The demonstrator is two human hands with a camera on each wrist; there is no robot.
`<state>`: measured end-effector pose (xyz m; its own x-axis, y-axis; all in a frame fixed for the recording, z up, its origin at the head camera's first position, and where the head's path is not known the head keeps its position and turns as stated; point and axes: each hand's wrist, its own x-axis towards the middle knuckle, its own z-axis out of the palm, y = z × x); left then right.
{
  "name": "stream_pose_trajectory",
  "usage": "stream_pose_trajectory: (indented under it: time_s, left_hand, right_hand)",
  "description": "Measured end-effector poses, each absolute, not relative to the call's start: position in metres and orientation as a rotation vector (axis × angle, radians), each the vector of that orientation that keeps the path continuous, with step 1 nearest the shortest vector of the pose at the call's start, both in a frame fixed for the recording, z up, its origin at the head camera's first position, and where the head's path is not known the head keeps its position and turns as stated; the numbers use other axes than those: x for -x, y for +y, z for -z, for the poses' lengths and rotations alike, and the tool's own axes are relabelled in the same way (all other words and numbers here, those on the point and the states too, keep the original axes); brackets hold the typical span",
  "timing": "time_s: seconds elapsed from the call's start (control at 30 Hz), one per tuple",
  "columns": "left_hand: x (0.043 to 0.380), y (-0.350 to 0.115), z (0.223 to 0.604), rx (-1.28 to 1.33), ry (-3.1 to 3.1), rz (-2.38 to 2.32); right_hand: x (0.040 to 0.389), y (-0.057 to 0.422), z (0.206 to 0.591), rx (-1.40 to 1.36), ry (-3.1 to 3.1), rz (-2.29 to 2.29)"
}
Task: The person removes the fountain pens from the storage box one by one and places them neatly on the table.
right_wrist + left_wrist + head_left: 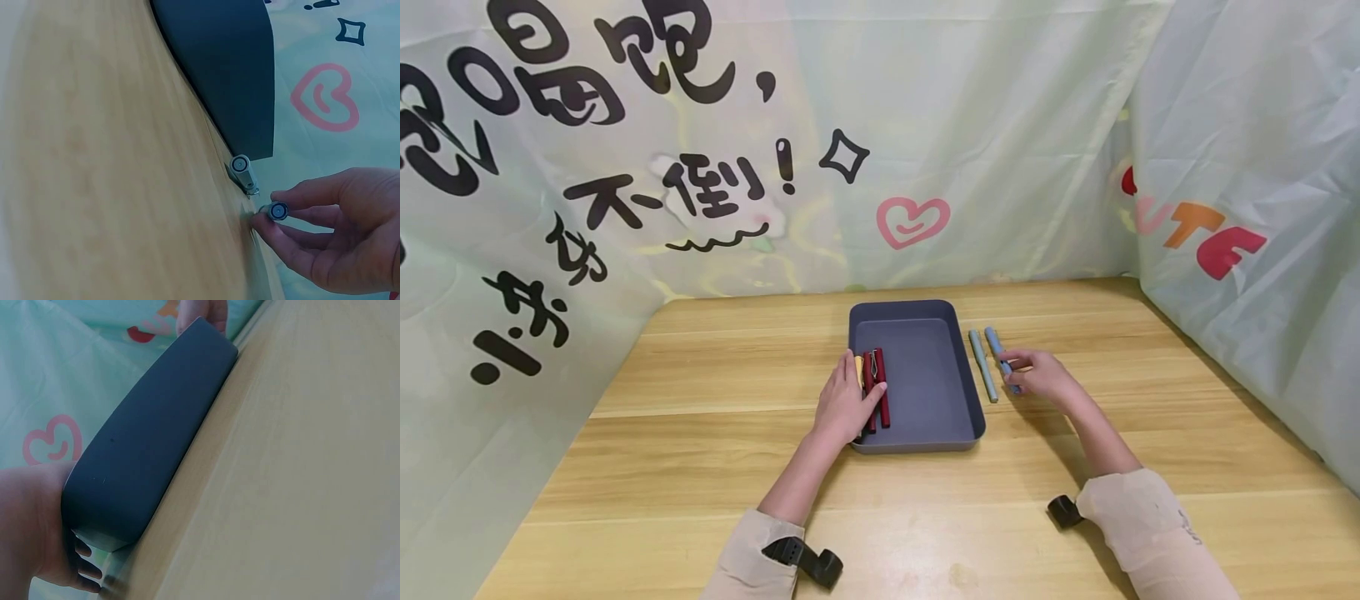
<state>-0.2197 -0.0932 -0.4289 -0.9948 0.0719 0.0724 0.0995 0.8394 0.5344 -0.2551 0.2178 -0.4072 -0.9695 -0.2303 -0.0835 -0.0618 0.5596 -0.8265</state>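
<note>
Tray (925, 375) was slate grey; inside were dark red pens (882, 396) and a yellow pen (859, 367). Right of it, grey-green pen (983, 367), blue pen (993, 340). Table (925, 517) was tan wood grain; far curtain (1000, 125), pale green with black lettering (602, 185).

Tray (925, 375), greenish pen (983, 367) on wooden table (700, 400)

Counts two dark red pens (885, 412), one partly covered yellow pen (860, 365), one gray-green pen (982, 367) and one blue pen (994, 341), for a visible total of five. Includes one dark gray tray (928, 375), one wooden tabletop (685, 467), one left hand (842, 406), one right hand (1043, 377), two beige sleeves (1150, 525) and two black wrist-mounted devices (826, 568). Features, across the printed backdrop (1000, 125), one pink heart (913, 223), one four-pointed star (844, 156), one exclamation mark (785, 162) and one wavy underline (718, 242).
</note>
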Motion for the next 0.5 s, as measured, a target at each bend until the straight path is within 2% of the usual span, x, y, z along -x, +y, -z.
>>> stream_pose_trajectory:
  time_s: [0.5]
  left_hand:
    - [0.2214, -0.0932, 0.4301, 0.145, -2.97, 0.862]
  right_hand:
    - [0.2591, 0.2188, 0.4133, 0.259, 2.767, 1.241]
